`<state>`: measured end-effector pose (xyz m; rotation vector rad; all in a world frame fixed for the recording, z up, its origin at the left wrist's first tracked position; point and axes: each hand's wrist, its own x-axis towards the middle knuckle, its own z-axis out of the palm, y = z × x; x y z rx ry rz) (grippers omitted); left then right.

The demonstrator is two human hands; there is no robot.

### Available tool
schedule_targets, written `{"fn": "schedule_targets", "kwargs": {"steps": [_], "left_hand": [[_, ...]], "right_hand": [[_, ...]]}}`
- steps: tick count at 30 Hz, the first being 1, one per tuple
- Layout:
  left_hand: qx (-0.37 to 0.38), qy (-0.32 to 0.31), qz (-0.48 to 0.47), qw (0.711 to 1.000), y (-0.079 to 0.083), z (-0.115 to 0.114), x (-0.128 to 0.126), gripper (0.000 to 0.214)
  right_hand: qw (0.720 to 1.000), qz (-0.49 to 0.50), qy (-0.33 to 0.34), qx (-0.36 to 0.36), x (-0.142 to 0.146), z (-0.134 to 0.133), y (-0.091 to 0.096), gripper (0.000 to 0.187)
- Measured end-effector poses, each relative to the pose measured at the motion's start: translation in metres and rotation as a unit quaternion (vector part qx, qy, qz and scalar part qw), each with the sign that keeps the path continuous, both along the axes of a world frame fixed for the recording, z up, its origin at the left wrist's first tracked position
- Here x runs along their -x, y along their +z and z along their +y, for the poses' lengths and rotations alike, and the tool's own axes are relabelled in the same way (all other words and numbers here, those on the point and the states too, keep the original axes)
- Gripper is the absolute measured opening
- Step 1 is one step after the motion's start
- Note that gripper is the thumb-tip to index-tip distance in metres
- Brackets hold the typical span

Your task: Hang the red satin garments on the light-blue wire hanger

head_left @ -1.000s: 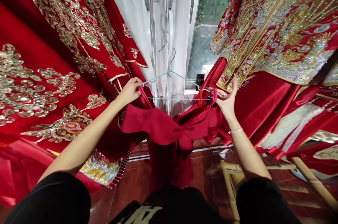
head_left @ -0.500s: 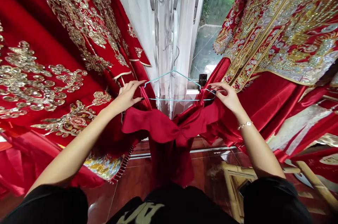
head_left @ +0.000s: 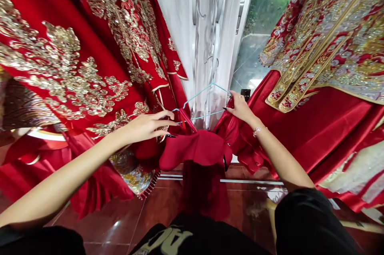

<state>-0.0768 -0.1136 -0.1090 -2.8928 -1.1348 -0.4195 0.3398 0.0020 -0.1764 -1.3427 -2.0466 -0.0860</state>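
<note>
At the far left, a red gown embroidered in gold sequins (head_left: 69, 71) is hung, its beaded hem (head_left: 148, 185) ending above a glossy dark red tile floor (head_left: 105, 223). The left hand (head_left: 147, 127) is extended in front of this gown with the fingers loosely spread and not closed on anything. Its fingertips are held just beside the left end of a tilted pale blue wire hanger (head_left: 198, 95), and whether they touch it cannot be told.

A red satin garment (head_left: 195, 149) is suspended from the hanger, a narrow strap being looped at the left end. The fabric is bunched below the bar and falls toward the floor, clear of both hands at its lower part. The hanger's hook (head_left: 214, 69) is seen against a sheer white curtain (head_left: 177, 15).

The right hand (head_left: 241, 109) is raised at the hanger's higher right end, its fingers narrowly pinched on the satin there. A bracelet (head_left: 257, 131) is worn on that wrist. Beyond the hand, a small black device (head_left: 245, 95) is stood by a window (head_left: 270, 7). At the far right, a red and gold embroidered jacket (head_left: 324, 35) is hung above red satin skirts (head_left: 339, 135).
</note>
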Motion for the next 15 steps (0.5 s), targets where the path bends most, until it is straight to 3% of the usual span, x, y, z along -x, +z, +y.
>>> {"fn": "schedule_targets", "kwargs": {"steps": [4,8,11,15], "left_hand": [[0.018,0.0,-0.012,1.0,-0.004,-0.028,-0.02,0.036],[0.194,-0.019,0.007,0.981,-0.008,-0.038,-0.023,0.034],[0.243,-0.016,-0.036,0.969,0.002,-0.023,-0.009,0.033],[0.213,-0.006,-0.045,0.976,0.032,0.014,0.011,0.026]], "right_hand": [[0.995,0.031,-0.062,-0.069,0.013,0.009,-0.01,0.055],[0.989,0.017,-0.125,-0.072,0.019,0.009,-0.01,0.042],[0.989,-0.012,-0.141,-0.047,0.016,0.006,-0.004,0.027],[0.991,-0.028,-0.127,-0.026,0.009,0.003,0.004,0.04]]}}
